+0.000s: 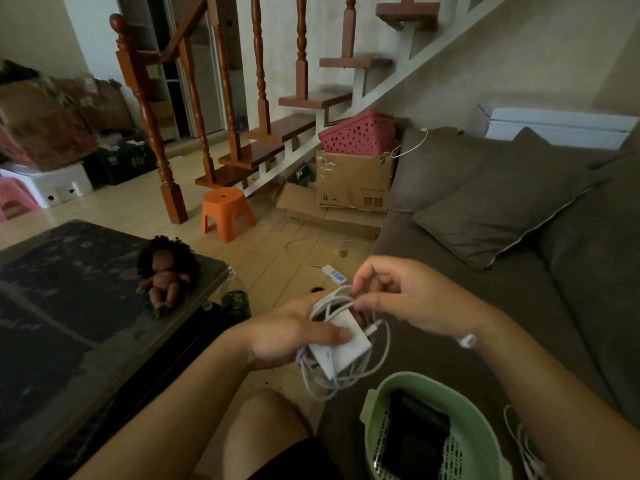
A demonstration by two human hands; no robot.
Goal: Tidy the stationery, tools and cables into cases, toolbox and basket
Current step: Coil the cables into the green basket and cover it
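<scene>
- While gripped by the left hand (294,336), a white charger brick (346,342) is held near the green basket (371,407).
- Its white cable (329,302), looped about it, is pinched by the right hand (412,296).

a home living room: grey sofa (485,202), wooden staircase (270,129), coffee table (86,306) with a doll (164,271).
</scene>
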